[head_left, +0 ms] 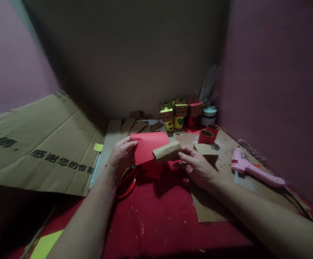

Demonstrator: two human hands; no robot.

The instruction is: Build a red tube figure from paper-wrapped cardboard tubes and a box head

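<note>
My left hand (124, 153) pinches the left edge of a sheet of red paper (147, 145), held above the red tabletop. My right hand (195, 163) grips the right end of a brown cardboard tube (167, 151), which lies slanted over the right part of the red paper. Beneath my left hand are scissors with red handles (126, 192), partly hidden by my wrist. A small cardboard box (207, 150) stands just beyond my right hand.
Two red tubes (206, 136) stand behind the box. Box-headed cardboard figures (180, 111) and a lidded container (209, 114) are at the back. A pink glue gun (253, 171) lies on the right. A large cardboard sheet (45, 144) leans at the left.
</note>
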